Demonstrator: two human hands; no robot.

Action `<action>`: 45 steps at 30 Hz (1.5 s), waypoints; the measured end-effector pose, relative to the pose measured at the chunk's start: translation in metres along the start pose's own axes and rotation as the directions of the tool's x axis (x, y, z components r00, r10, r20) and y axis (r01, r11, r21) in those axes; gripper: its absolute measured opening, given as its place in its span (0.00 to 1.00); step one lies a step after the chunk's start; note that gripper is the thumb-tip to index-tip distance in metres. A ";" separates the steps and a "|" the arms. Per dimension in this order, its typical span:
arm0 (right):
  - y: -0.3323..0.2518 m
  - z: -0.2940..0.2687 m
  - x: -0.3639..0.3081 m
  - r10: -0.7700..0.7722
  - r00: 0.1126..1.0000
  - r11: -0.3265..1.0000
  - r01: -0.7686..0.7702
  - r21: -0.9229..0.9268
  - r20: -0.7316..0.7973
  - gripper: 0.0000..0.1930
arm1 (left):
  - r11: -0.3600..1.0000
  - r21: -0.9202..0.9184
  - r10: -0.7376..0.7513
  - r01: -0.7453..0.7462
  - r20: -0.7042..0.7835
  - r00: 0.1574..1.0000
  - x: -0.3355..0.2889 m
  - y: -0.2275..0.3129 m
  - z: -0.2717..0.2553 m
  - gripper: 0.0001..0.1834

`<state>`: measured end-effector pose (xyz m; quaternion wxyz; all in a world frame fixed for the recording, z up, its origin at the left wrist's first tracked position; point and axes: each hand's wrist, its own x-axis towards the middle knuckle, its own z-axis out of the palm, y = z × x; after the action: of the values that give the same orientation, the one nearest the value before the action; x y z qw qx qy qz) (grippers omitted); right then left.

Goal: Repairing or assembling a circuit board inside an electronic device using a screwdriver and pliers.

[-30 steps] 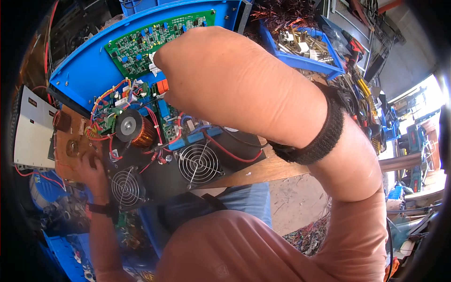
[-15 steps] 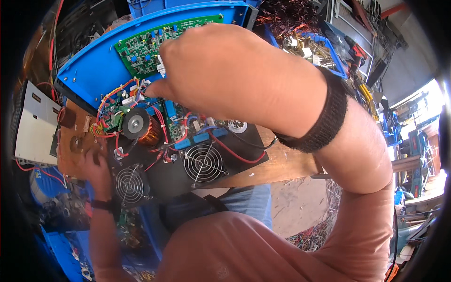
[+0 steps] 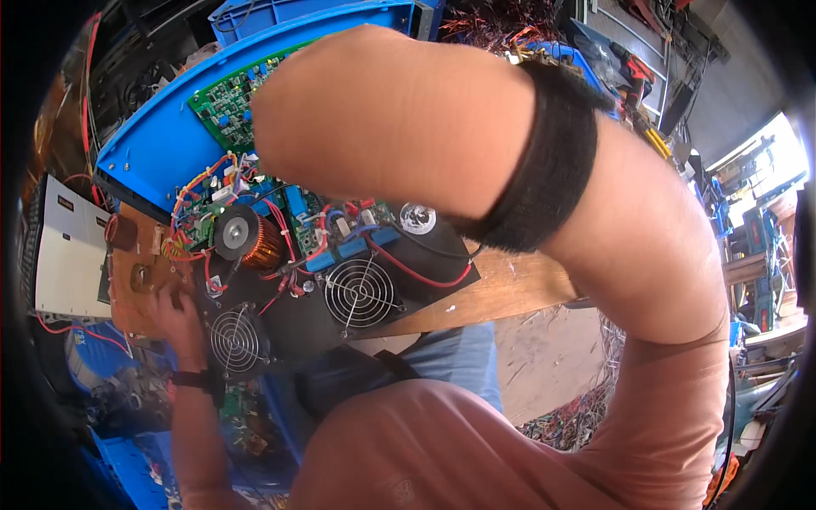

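Observation:
My right hand (image 3: 357,119) reaches over the upper green circuit board (image 3: 223,110), its back toward me; its fingers, and anything in them, are hidden behind it. The board stands against a blue curved panel (image 3: 140,166). Below lies a black metal chassis (image 3: 297,327) carrying a copper-wound ring coil (image 3: 270,242) with a dark round cap, coloured wire bundles (image 3: 204,180), and a wire fan guard (image 3: 361,291) beside a second one (image 3: 234,342). At the chassis' left side, my left hand (image 3: 177,321) rests by the wooden bench with fingers loosely apart, apparently holding nothing.
The wooden bench (image 3: 501,289) extends right of the chassis. A pale panel (image 3: 72,246) stands at far left. Back right, a blue bin (image 3: 586,64) holds metal scrap near a red-and-black power tool (image 3: 636,72). Loose wires (image 3: 569,408) lie on the floor.
My right hand has shifted left and toward me, covering more of the green board, and its fingers have gone out of sight. The left hand stays by the chassis. The whole view has shifted slightly.

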<state>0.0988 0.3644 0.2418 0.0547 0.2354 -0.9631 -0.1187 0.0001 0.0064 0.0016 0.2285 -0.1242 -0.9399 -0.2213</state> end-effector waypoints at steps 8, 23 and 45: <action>0.010 0.003 0.007 -0.017 0.996 0.996 0.009 0.089 0.082 0.10 | 0.999 0.032 0.035 -0.035 -0.013 0.999 0.002 -0.002 0.004 0.13; 0.002 0.009 0.002 -0.001 0.997 0.989 0.013 0.151 -0.080 0.15 | 0.996 0.066 0.062 -0.059 -0.048 0.997 0.002 -0.003 0.005 0.12; 0.003 0.007 -0.007 -0.019 0.983 0.966 0.066 0.251 -0.184 0.12 | 0.996 0.072 0.062 -0.058 -0.051 0.997 0.002 -0.002 0.009 0.14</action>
<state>0.1026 0.3720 0.2357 0.1080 0.2708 -0.9562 0.0271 -0.0058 0.0089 -0.0054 0.2641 -0.1383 -0.9366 -0.1843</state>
